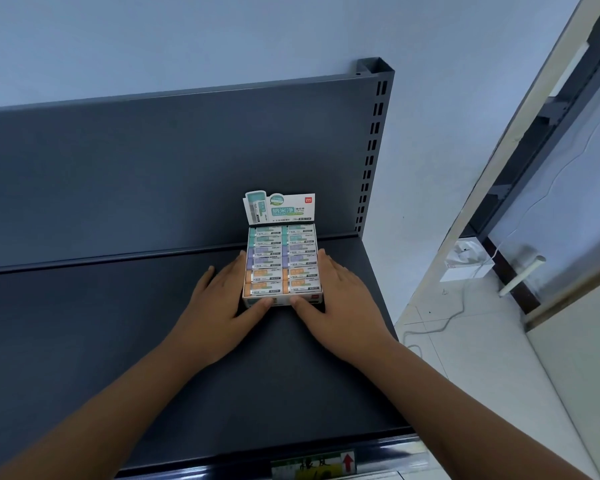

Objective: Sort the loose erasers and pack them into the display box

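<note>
Pale blue wall (pixel 153 36) is rising behind a dark grey metal shelf (pixel 118 341), whose matching back panel (pixel 153 168) is standing upright at the rear. A small white cardboard display box (pixel 282 301) is sitting on the shelf, towards its right end and near the back panel. Its printed header card (pixel 279 209) is standing up at the far side.

Paper-sleeved block erasers (pixel 281 261) are filling the box in two columns. They are lying sorted by colour, with teal at the back, purple in the middle and orange at the front. No loose erasers are showing on the shelf, so the packing looks finished.

The person's left hand (pixel 219 299) is lying flat along the left side of the box. The right hand (pixel 336 296) is lying flat along its right side. On both hands the fingers are straight and relaxed, not curled around anything, and both thumbs are touching the front wall of the box.

Several things could be going wrong from here. Uneven pressure from the two thumbs could be turning the box askew as it slides. A hard squeeze on the thin card sides could be bowing them and lifting the tightly packed rows out of order. A push too far back could be bending the header card against the panel.
</note>
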`<act>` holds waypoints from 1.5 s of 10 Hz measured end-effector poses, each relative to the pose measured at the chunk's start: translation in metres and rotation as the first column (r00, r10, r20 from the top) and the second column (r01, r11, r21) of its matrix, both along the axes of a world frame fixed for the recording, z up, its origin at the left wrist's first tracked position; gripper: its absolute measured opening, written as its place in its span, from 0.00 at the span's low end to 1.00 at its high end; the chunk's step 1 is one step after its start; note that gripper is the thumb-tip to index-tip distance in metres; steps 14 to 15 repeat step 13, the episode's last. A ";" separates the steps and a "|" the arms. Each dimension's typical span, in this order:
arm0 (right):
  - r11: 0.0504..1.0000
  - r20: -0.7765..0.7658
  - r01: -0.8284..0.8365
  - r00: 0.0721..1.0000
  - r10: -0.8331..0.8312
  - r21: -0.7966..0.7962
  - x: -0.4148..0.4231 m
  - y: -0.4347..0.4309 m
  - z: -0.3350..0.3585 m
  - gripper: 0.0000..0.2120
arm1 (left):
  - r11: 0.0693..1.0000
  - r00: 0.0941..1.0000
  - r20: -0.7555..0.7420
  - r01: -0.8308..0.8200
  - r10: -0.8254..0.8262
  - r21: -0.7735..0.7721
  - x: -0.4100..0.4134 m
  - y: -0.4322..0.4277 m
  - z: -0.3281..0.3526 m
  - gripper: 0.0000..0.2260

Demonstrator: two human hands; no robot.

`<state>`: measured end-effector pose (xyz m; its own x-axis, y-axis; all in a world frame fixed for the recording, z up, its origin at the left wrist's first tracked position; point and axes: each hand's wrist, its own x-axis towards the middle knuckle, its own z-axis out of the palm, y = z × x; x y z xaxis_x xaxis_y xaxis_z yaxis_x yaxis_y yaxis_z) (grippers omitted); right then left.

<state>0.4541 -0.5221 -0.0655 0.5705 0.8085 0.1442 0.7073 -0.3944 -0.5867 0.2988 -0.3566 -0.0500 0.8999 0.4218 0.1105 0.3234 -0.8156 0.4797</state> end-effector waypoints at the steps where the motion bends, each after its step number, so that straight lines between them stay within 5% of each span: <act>1: 1.000 -0.013 0.000 1.000 0.000 0.010 -0.002 0.000 0.001 0.37 | 1.000 1.000 0.016 -0.005 0.005 -0.007 -0.001 -0.001 0.002 0.30; 11: 0.993 -0.017 -0.028 0.999 0.030 0.118 -0.005 -0.008 0.002 0.31 | 0.998 0.997 0.027 -0.067 0.067 0.007 -0.005 -0.009 -0.005 0.33; 12: 0.981 -0.130 -0.024 0.990 0.050 0.195 0.001 -0.007 0.008 0.27 | 0.996 0.996 -0.006 -0.084 0.085 0.004 -0.008 -0.009 -0.011 0.36; 13: 0.945 -0.346 0.176 0.935 -0.072 0.278 0.004 -0.018 0.007 0.29 | 0.980 0.979 -0.078 -0.192 0.187 -0.058 -0.007 -0.012 -0.010 0.42; 15: 0.945 -0.346 0.176 0.935 -0.072 0.278 0.004 -0.018 0.007 0.29 | 0.980 0.979 -0.078 -0.192 0.187 -0.058 -0.007 -0.012 -0.010 0.42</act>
